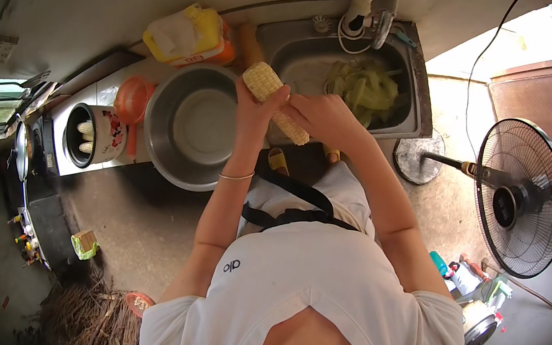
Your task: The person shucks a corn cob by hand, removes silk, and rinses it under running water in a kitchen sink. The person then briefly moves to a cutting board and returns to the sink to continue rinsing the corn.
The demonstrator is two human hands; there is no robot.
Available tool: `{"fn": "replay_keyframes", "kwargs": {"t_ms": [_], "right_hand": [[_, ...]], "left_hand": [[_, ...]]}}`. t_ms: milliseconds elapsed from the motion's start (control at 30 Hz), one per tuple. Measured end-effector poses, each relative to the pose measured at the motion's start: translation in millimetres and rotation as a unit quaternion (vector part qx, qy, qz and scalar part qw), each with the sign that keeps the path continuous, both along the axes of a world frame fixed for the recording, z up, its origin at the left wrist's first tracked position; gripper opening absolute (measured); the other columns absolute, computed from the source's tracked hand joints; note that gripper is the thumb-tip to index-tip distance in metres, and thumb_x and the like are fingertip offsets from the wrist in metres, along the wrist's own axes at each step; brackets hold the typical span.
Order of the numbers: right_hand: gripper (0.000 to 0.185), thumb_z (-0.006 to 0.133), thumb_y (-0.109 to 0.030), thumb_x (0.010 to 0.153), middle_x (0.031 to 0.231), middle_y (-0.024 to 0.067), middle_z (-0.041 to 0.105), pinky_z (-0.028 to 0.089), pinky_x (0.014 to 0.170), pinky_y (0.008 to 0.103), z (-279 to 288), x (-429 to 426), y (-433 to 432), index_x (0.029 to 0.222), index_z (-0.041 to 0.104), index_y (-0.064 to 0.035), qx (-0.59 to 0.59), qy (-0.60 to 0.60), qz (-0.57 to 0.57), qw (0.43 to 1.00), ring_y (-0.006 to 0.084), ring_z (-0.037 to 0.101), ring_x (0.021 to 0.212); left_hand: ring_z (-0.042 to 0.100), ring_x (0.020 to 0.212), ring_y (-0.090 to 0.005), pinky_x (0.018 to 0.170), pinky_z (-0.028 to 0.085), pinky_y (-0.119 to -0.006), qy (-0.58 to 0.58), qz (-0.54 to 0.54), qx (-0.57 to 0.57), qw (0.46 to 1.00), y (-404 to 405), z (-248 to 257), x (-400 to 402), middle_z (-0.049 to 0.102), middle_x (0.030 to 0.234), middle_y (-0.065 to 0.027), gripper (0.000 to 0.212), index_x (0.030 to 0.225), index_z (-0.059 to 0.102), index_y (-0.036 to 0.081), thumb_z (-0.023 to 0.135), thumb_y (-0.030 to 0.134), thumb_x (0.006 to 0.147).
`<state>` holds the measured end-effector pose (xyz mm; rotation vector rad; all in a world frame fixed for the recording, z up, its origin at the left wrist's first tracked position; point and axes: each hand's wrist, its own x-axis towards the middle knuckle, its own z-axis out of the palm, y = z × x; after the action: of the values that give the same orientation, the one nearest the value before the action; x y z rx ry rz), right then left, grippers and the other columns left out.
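Observation:
A husked ear of corn [263, 81] lies slantwise between my hands, beside the sink's near left corner. My left hand [261, 106] is closed around its middle, with the thick end sticking out beyond the thumb. The fingers of my right hand [322, 117] touch the ear just below that grip; the fingertips are partly hidden, so whether they pinch it is unclear. Green corn husks [368, 92] lie in the steel sink [295, 65]. To the left of the ear stands a large metal basin [164, 114]. Farther left, a deep pot [108, 134] with a floral pattern holds ears of corn [86, 136].
An orange plastic ladle [132, 100] rests between pot and basin. A yellow jug [189, 38] stands behind the basin. The faucet [382, 25] rises at the sink's back. A standing fan [520, 199] is at the right, and dry brushwood [89, 320] lies on the floor.

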<state>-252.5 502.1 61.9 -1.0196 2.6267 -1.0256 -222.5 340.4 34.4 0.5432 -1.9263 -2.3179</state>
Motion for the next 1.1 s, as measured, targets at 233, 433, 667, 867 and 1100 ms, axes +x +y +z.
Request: {"fn": "replay_keyframes", "kwargs": {"t_ms": [233,433,667,867,1100], "right_hand": [[0.022,0.053,-0.023,0.092,0.071,0.0149,0.062,0.047,0.059,0.0417,-11.6,-43.4,79.6,0.083,0.058,-0.0042,-0.065,-0.083,-0.004,0.994,0.0332,0.061,0.065],[0.015,0.050,-0.019,0.097,0.074,0.0023,0.057,0.047,0.060,0.0305,-98.1,-100.3,171.9,0.096,0.056,-0.0047,-0.246,-0.424,0.004,0.872,0.0195,0.059,0.067],[0.031,0.057,-0.026,0.092,0.091,0.0141,0.067,0.052,0.072,0.0375,-252.5,-203.1,210.8,0.114,0.054,-0.0049,-0.064,-0.187,-0.259,0.945,0.0323,0.065,0.078],[0.036,0.047,-0.035,0.095,0.090,0.0180,0.067,0.051,0.072,0.0453,-244.2,-277.2,172.1,0.107,0.059,-0.0034,0.114,-0.115,-0.200,0.966,0.0355,0.064,0.077],[0.041,0.045,-0.039,0.096,0.092,0.0211,0.065,0.049,0.071,0.0480,-268.6,-248.4,164.9,0.097,0.060,-0.0003,-0.025,-0.231,-0.248,0.941,0.0369,0.064,0.081]], "left_hand": [[0.054,0.093,-0.0143,0.077,0.049,-0.029,-0.033,0.003,0.074,0.997,48.4,-5.3,-30.0,0.052,0.105,-0.0059,0.060,0.124,0.040,0.002,0.075,0.024,0.081],[0.061,0.094,-0.0191,0.076,0.054,-0.031,-0.048,0.001,0.222,0.974,70.1,-35.6,-46.0,0.055,0.118,-0.0128,0.048,0.127,0.044,0.003,0.064,0.025,0.089],[0.062,0.088,-0.0208,0.069,0.057,-0.031,-0.113,-0.021,0.518,0.848,104.1,-96.4,-70.1,0.055,0.118,-0.0168,0.053,0.126,0.044,0.001,0.064,0.034,0.089],[0.061,0.078,-0.0192,0.064,0.057,-0.029,-0.121,-0.052,0.588,0.798,125.7,-115.5,-81.6,0.055,0.101,-0.0129,0.054,0.119,0.047,0.002,0.060,0.045,0.090],[0.059,0.083,-0.0216,0.074,0.054,-0.034,-0.132,-0.041,0.473,0.870,146.5,-109.6,-97.9,0.056,0.104,-0.0154,0.045,0.123,0.045,0.000,0.057,0.031,0.093]]}}
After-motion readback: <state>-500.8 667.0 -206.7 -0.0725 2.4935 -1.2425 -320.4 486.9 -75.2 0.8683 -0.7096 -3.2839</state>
